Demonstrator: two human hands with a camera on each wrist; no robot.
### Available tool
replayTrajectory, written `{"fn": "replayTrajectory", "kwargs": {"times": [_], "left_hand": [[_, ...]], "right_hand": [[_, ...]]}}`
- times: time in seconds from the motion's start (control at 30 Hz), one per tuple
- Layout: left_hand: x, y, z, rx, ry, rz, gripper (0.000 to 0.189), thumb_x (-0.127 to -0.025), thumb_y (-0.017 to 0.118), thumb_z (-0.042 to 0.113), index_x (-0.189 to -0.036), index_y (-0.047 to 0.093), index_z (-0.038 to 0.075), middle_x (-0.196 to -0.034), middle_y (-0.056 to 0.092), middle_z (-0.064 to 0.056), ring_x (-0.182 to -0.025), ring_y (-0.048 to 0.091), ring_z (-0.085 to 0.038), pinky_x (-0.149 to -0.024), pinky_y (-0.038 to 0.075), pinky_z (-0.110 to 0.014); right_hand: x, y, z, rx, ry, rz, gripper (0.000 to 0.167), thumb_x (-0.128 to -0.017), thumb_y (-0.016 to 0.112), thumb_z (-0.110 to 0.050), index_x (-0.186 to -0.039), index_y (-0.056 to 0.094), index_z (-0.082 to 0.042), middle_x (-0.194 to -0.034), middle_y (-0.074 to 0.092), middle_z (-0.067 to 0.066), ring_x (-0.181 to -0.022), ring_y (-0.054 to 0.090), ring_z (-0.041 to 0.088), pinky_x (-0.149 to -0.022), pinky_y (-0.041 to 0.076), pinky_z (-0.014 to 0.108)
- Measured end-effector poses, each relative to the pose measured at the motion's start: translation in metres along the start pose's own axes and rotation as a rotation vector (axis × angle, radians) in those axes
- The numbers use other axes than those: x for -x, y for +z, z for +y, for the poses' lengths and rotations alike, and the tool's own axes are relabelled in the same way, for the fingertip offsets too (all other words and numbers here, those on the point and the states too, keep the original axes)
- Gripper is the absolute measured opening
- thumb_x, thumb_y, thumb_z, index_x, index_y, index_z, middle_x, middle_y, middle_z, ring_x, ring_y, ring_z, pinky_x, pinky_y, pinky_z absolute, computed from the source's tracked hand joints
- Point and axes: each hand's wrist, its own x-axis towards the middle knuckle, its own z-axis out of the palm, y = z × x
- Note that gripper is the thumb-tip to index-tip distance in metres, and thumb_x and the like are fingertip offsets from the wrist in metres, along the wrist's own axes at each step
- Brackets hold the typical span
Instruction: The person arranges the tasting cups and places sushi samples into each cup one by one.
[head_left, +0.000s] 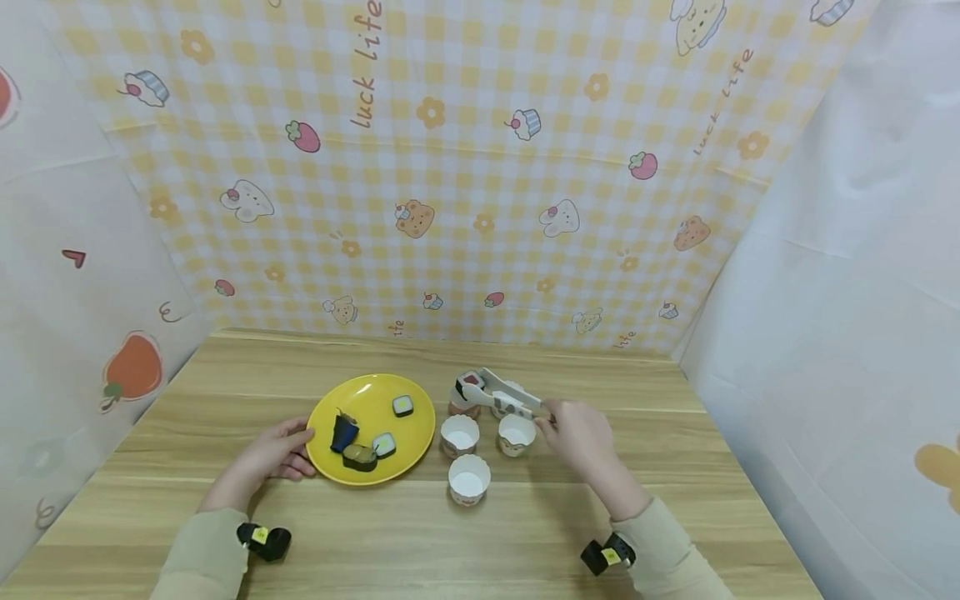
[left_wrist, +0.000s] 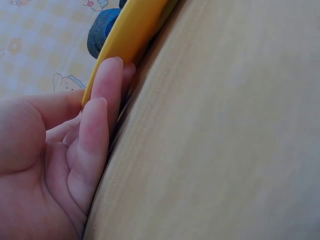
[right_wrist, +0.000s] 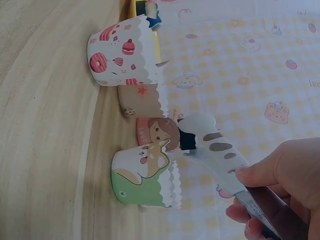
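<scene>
My left hand (head_left: pixel 281 450) grips the left rim of a yellow plate (head_left: pixel 375 392), thumb on top and fingers underneath. On the plate lie two sushi rolls with yellow centres (head_left: pixel 402 406), a dark blue wrapped piece (head_left: pixel 344 433) and a dark-sided sushi piece with a yellowish-brown top (head_left: pixel 360 457). My right hand (head_left: pixel 581 433) holds tongs (head_left: pixel 514 400) with pale, brown-spotted paw-shaped ends. Between their tips is a sushi roll with a dark red centre (head_left: pixel 470 381), right at the mouth of a back paper cup (head_left: pixel 462 408). Its black side (right_wrist: pixel 187 141) shows in the right wrist view.
Several scalloped paper cups stand close together right of the plate, including a front cup (head_left: pixel 468 481), a middle cup (head_left: pixel 459 437) and a right cup (head_left: pixel 516 437). Behind the wooden table (head_left: pixel 360 533) hangs a yellow checked cloth (head_left: pixel 480 175).
</scene>
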Motion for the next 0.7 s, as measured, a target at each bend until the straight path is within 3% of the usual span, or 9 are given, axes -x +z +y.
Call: {"fn": "replayTrajectory", "kwargs": {"times": [0.43,0.7], "left_hand": [[0.0030,0.0005,0.0032,-0.008,-0.005,0.012,0.059,-0.105,0.039,0.021,-0.145,0.013,-0.013,-0.078,0.062,-0.010,-0.065,0.065,-0.021,-0.057,0.055,-0.032],[0.0018,0.0014,0.0027,0.009,-0.008,0.020,0.058,-0.104,0.040,0.019,-0.145,0.014,-0.013,-0.076,0.062,-0.009,-0.064,0.066,-0.020,-0.056,0.055,-0.031]], "right_hand": [[-0.0021,-0.0041,-0.0045,-0.003,-0.003,-0.028,0.021,-0.086,0.073,-0.023,-0.099,0.073,-0.006,-0.055,0.050,-0.010,-0.039,0.034,0.004,-0.036,0.025,0.020],[-0.0015,-0.0028,-0.0057,-0.014,-0.003,-0.025,0.017,-0.085,0.074,-0.023,-0.094,0.073,-0.007,-0.053,0.045,-0.011,-0.040,0.034,0.004,-0.036,0.026,0.021]]}}
